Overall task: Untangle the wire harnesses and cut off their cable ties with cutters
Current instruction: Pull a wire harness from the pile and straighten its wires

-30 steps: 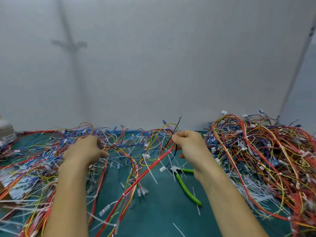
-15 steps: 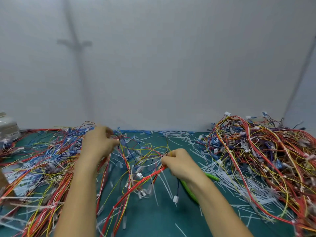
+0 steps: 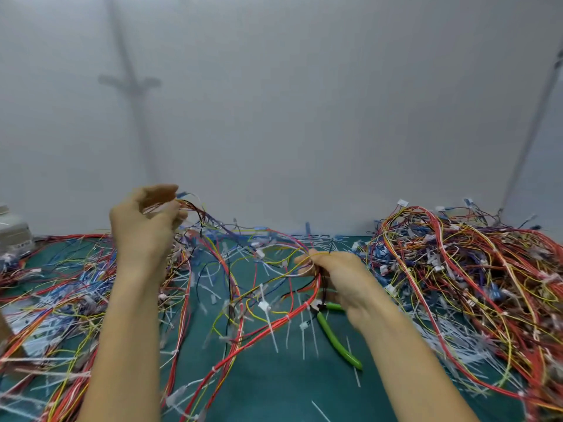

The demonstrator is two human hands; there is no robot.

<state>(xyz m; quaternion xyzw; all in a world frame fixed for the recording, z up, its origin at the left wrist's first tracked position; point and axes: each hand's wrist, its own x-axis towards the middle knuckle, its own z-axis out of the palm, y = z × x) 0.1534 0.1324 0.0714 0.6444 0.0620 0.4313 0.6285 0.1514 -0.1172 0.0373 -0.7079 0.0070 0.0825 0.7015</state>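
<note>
**Working harness.** A multi-strand wire harness of red, yellow and blue leads spans between both hands, up and to the left of the green-handled side cutters. Its long axis runs from upper left to lower right, and its middle sags onto the dark green mat.

**Grip.** The left hand is raised well apart from the cutters, fingers curled round one end of the wire harness. The right hand sits just above the cutter head and pinches a cluster of leads, with a yellow loop over one finger.

**Critical relation.** The cutters lie flat on the mat, head toward the right hand and one handle pointing to the near right. The right hand is the nearer; it probably has to release its leads before taking the tool. A white nylon cable tie sits on the wire harness just left of the cutter head.

**Containers.** None is in view. A tangled heap of harnesses lies right of the cutters and a flatter spread of harnesses lies well to their left. Loose white tie offcuts lie between the cutters and the tangled heap.
</note>
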